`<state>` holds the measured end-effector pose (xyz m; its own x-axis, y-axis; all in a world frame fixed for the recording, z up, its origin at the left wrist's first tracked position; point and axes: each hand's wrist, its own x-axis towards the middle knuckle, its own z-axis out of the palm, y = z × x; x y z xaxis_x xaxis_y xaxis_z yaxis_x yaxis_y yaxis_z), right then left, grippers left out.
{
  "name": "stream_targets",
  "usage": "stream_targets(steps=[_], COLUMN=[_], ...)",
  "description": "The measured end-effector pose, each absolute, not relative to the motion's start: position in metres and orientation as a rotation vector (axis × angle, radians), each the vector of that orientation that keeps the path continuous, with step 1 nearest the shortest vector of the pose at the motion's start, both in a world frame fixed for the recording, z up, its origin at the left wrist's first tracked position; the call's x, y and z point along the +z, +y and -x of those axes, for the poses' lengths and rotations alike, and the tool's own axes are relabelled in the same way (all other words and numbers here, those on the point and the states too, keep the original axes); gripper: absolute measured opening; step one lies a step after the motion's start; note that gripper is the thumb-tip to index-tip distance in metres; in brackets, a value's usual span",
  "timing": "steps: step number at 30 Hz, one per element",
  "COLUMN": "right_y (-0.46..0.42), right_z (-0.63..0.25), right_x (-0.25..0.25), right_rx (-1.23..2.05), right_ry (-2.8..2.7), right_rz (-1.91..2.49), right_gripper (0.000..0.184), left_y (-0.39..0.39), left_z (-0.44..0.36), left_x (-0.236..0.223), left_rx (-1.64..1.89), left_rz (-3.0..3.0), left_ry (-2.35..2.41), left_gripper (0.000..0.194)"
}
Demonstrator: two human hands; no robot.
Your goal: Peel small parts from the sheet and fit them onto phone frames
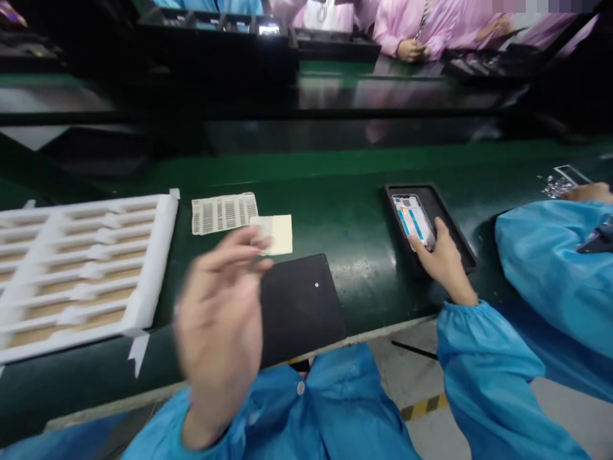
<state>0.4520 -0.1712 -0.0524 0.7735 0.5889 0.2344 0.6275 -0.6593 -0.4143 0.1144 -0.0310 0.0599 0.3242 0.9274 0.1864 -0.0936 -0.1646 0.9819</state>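
Note:
My left hand [218, 319] is raised over the near edge of the green belt [354, 217], smeared by motion, its fingers stretched out and holding nothing. Its fingertips lie close to a pale square pad [280, 235]. A black mat [301, 306] lies just right of that hand. My right hand [443, 262] reaches into a black tray [454, 223] and grips the near end of a phone frame [412, 218] with white and blue parts, thumb on the left, fingers on the right.
A white foam tray [156, 255] with long slots sits at the left. A sheet of small label strips [224, 213] lies behind the pad. A co-worker's blue sleeve [550, 275] is at the right. People in pink [407, 29] stand across, behind black trays [335, 46].

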Motion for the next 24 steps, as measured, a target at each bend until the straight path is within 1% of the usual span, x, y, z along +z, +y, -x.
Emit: stream_targets(steps=[2, 4, 6, 9, 11, 13, 14, 17, 19, 20, 22, 24], right_y=[-0.163, -0.156, -0.151, -0.148, -0.148, -0.148, -0.149, -0.147, -0.143, -0.140, -0.135, -0.134], right_z=[-0.448, -0.448, -0.451, -0.459, -0.461, -0.452, -0.442, -0.391, -0.349, -0.330, -0.305, -0.303], right_x=[-0.059, -0.061, -0.058, -0.043, -0.028, -0.011, -0.003, 0.013, 0.014, 0.012, 0.005, -0.007], right_rx=[-0.066, -0.056, -0.080, -0.114, -0.039, 0.000, -0.024, -0.111, -0.015, 0.064, 0.186, 0.123], right_ry=[-0.845, -0.790, -0.747, -0.674, -0.609, -0.584, -0.595, -0.683, -0.727, -0.752, -0.818, -0.891], right_rz=[2.541, 2.509, 2.424, 2.282, 2.168, 2.084, 2.053, 1.947, 1.846, 1.800, 1.743, 1.811], right_gripper=[0.079, 0.079, 0.084, 0.089, 0.083, 0.073, 0.067, 0.055, 0.051, 0.049, 0.046, 0.046], left_y=[-0.031, -0.034, -0.038, -0.047, -0.052, -0.055, -0.056, -0.057, -0.056, -0.055, -0.051, -0.043], left_z=[-0.130, -0.143, -0.152, -0.158, -0.160, -0.163, -0.164, -0.174, -0.181, -0.184, -0.184, -0.176], left_x=[0.048, 0.033, 0.022, 0.012, 0.007, 0.002, 0.000, -0.007, -0.009, -0.009, -0.007, -0.006], left_rx=[0.928, 0.661, 0.455, 0.268, 0.206, 0.179, 0.182, 0.272, 0.362, 0.405, 0.507, 0.610], left_rz=[-1.439, -1.485, -1.544, -1.605, -1.618, -1.570, -1.515, -1.229, -0.998, -0.901, -0.784, -0.767], left_ry=[0.709, 0.618, 0.550, 0.466, 0.430, 0.435, 0.452, 0.525, 0.551, 0.568, 0.630, 0.703], left_gripper=[0.015, 0.016, 0.020, 0.022, 0.023, 0.028, 0.034, 0.064, 0.076, 0.077, 0.070, 0.060])
